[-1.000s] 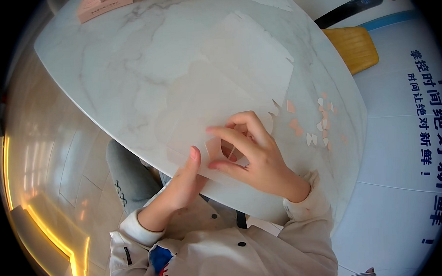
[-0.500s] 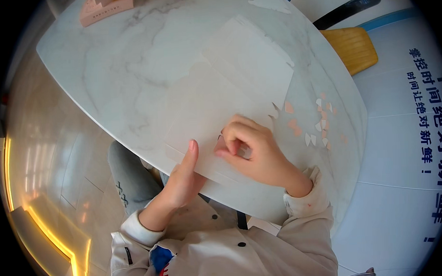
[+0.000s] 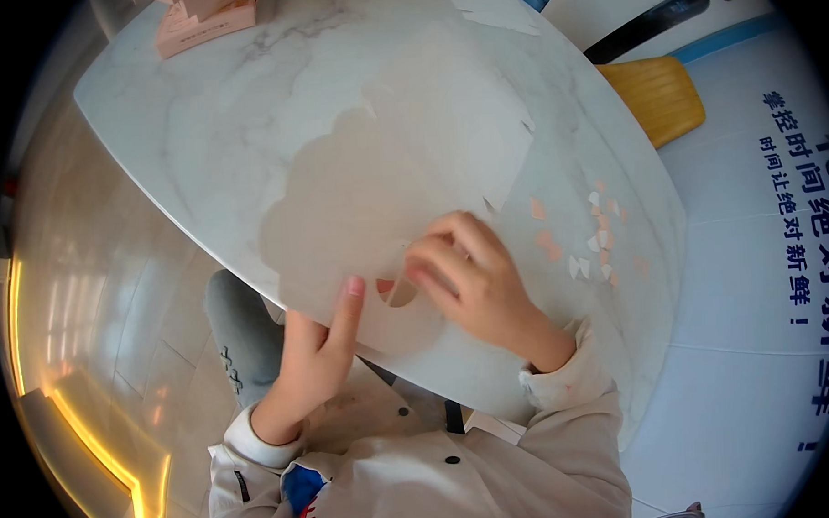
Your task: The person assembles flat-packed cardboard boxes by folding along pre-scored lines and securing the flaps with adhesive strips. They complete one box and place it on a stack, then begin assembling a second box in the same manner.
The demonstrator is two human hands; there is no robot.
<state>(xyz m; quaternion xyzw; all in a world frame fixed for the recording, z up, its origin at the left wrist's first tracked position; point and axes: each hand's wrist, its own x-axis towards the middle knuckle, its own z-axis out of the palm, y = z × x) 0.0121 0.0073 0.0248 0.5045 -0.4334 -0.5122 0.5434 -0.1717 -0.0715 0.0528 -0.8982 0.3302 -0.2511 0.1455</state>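
At the near edge of the round white marble worktop (image 3: 200, 129), the left hand (image 3: 313, 358) pins a large beige scallop-edged paper sheet (image 3: 376, 196) with thumb extended, while the right hand (image 3: 475, 280) pinches shut on the sheet's cut-out. Small pink and white paper scraps (image 3: 583, 244) lie just right; glossy floor lies beyond the rim.
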